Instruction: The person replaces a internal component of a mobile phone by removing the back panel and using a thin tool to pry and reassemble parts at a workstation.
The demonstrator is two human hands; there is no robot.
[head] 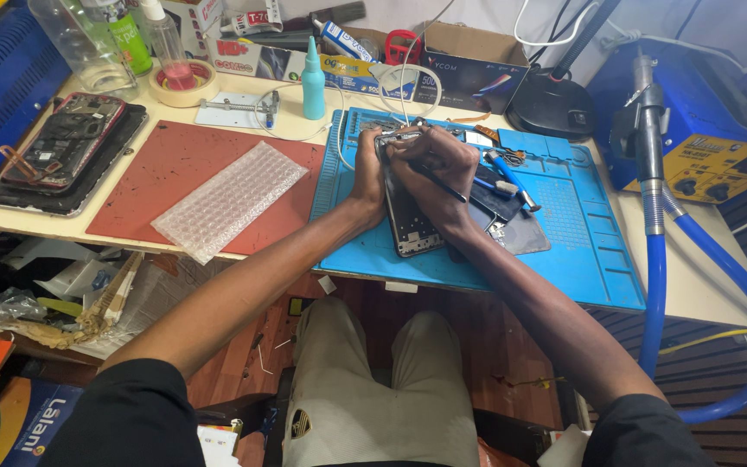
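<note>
Gripping the upper edge of an opened smartphone, the left hand steadies it on the blue repair mat on the desk. The right hand is closed around a thin black tool, its tip at the phone's top end. A red mat with bubble wrap lies to the left.

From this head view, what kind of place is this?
Most likely a phone repair bench. Both hands, left hand and right hand, work on an opened phone on a blue repair mat; another dismantled phone and a hot-air station sit nearby.
</note>
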